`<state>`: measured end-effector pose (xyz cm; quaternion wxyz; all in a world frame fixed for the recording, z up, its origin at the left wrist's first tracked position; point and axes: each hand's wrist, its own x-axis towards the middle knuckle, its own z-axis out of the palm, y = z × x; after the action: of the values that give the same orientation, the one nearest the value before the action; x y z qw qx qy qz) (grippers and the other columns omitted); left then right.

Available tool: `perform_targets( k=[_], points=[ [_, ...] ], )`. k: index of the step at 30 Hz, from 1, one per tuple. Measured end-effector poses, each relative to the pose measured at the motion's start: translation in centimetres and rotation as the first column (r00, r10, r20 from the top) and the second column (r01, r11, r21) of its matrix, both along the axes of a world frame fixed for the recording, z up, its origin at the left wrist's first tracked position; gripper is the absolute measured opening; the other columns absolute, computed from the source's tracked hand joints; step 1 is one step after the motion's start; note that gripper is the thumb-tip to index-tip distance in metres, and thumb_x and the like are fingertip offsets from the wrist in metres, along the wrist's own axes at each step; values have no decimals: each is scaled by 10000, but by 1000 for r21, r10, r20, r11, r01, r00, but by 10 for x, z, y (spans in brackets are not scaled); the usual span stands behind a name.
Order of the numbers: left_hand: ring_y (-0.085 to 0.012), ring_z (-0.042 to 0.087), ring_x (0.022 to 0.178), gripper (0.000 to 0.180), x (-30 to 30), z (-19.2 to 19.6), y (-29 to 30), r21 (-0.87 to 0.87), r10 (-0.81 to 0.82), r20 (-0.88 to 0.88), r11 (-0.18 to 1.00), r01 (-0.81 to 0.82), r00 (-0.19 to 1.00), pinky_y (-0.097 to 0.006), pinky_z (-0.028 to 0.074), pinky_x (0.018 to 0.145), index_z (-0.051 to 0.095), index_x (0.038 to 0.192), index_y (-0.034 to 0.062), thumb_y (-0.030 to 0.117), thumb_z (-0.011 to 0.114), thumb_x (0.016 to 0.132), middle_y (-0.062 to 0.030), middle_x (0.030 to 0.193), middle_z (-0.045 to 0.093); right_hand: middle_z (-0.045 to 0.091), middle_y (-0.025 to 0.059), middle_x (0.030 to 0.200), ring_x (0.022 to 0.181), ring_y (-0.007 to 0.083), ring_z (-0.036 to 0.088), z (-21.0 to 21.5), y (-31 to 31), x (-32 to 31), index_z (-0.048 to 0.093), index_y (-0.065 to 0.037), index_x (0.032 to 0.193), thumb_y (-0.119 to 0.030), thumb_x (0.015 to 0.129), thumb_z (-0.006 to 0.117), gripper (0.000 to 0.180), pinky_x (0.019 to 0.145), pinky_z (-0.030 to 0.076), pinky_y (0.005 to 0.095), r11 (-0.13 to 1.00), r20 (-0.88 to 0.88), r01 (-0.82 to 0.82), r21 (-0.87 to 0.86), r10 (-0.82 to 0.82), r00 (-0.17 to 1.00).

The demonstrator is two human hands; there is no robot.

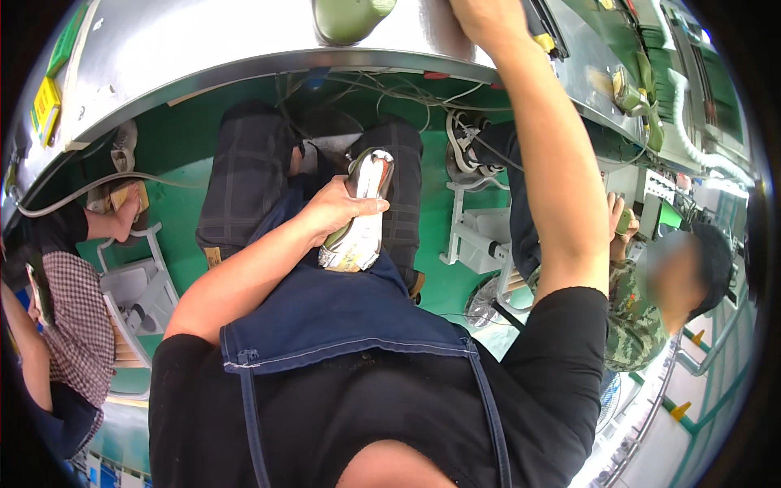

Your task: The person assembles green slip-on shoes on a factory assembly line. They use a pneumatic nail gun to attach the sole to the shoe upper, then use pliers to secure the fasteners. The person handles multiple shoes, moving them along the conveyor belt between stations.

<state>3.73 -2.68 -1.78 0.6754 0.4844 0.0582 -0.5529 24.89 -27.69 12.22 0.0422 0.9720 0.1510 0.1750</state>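
Note:
My left hand (340,208) grips a shoe upper on a last (351,246), held over my lap with its sole side up. Pale lining shows along it, with olive green at the sides, and my thumb lies across the middle. My right arm stretches up over the metal workbench (203,53); the right hand (492,24) is cut by the upper edge, so its fingers and anything in them are hidden. To the left of that hand, a glossy olive green shoe-last-shaped piece (350,18) rests on the bench, partly out of view.
Loose cables (399,85) hang below the bench edge. A yellow and green box (45,110) lies at the bench's left end. A person in camouflage (639,325) sits at right by a white stool (480,232); another in a checked garment (77,309) sits at left.

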Motion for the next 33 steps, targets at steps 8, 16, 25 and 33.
perform_targets(
  k=[8,16,25,33],
  points=[
    [-232,739,844,378,-6,-7,1,-46,57,-129,997,-63,990,-385,603,787,687,1148,-57,147,842,870,-152,965,739,725,229,1075,981,421,694,6,-2,-69,673,3,1221,-217,928,752,375,899,551,471,964,188,-145,224,103,977],
    [-175,624,1122,922,-13,50,11,-31,143,405,989,-143,903,-347,531,971,392,1505,18,104,907,744,-103,1257,611,754,143,1162,1081,187,726,7,33,-231,666,45,1278,-96,998,697,315,931,581,325,333,-405,361,871,71,911],
    [-252,587,1237,1244,-8,84,35,-59,106,916,989,-133,387,-389,504,1065,264,1598,104,104,1001,596,-124,1432,515,713,136,1135,1025,270,715,9,86,-319,730,-26,1145,-80,849,862,328,887,581,355,280,-24,-45,959,238,971],
    [-268,612,1157,1218,-9,79,39,-141,147,971,989,-42,187,-391,513,1012,284,1576,76,120,1020,605,-139,1354,538,680,82,1012,947,266,685,-5,101,-336,732,-48,1046,4,717,911,378,802,572,371,335,165,-242,911,242,956]
  ],
)
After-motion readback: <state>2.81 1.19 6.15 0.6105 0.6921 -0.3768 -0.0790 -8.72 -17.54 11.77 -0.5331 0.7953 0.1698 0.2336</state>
